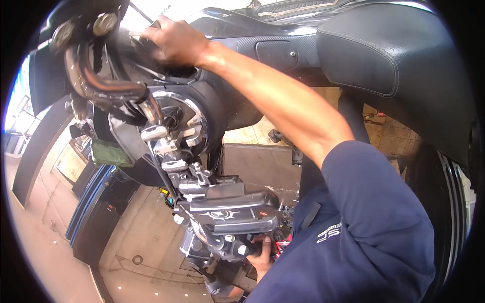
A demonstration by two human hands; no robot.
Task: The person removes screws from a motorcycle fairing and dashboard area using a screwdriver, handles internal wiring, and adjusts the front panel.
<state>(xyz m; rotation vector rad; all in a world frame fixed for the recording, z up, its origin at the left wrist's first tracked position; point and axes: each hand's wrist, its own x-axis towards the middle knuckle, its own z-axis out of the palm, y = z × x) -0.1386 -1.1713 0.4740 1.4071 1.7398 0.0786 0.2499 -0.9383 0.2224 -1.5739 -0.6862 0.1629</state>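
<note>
Head view: navy sleeve [374, 187] nearest; left hand [261, 258] wrapped around black handlebar grip [257, 248] of motorcycle [273, 53], which spans the upper frame. Beyond, right hand [177, 44] at dark bodywork, fingers bent; cannot tell whether gripping. Farther: pale floor [141, 235].

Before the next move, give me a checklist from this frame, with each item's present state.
1. Left hand around the black cylindrical grip: ok, though partly hidden.
2. Right hand's hold: cannot tell; the curled fingers hide what they touch.
3. Hands off the visible bend of the curved chrome tube: ok.
4. Black stitched seat in place: ok, it sits against the black motorcycle bodywork.
5. Dark-green rectangular object secured: cannot tell; no fastening shows clearly.
</note>
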